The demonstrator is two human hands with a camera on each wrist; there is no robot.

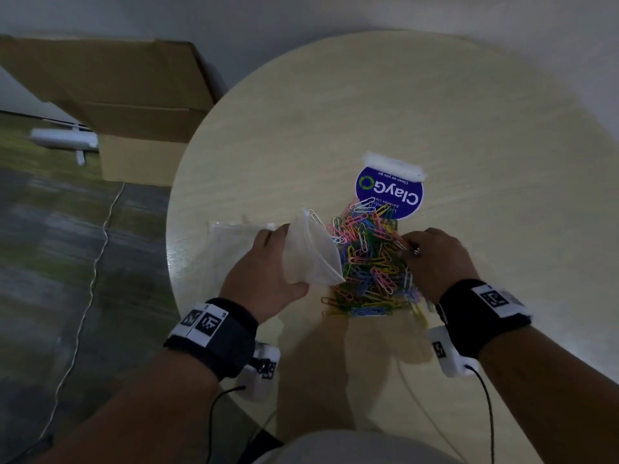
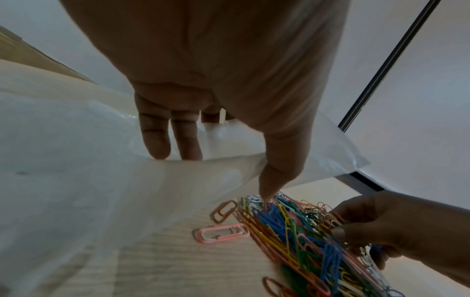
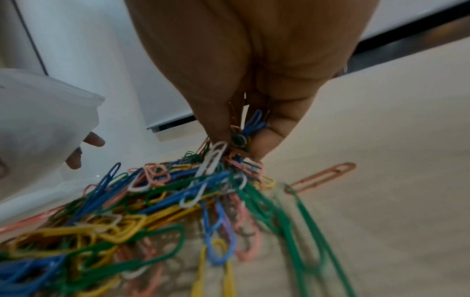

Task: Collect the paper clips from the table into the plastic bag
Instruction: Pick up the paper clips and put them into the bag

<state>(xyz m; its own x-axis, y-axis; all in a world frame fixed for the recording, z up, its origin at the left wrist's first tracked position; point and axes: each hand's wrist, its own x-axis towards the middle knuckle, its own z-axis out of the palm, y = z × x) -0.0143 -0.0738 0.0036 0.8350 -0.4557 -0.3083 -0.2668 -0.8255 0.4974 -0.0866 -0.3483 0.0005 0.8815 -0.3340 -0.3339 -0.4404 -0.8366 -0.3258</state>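
A: From the head view, why is the small clear plastic bag (image 1: 310, 252) tipped that way?

B: The left hand (image 1: 268, 279) grips it with the mouth turned toward the heap of coloured wire paper clips (image 1: 371, 262), probably so a bunch has only a short trip. The right hand (image 1: 438, 259) is curled into the heap's far edge. All this sits on the round pale wooden surface (image 1: 435, 112), just beside a blue round sticker (image 1: 390, 194).

A: And the left wrist view?

B: The fingers (image 2: 155, 140) sit inside the bag's mouth (image 2: 318, 156) and the thumb presses outside, spreading it. I see no clips inside it, though the film is cloudy. The heap (image 2: 305, 237) lies just below.

A: The right wrist view?

B: The thumb and fingers (image 3: 218, 124) pinch a bunch of clips (image 3: 244, 138), with the rest trailing onto the surface (image 3: 381, 201). One orange clip (image 3: 323, 176) lies apart. I judge collecting has barely begun.
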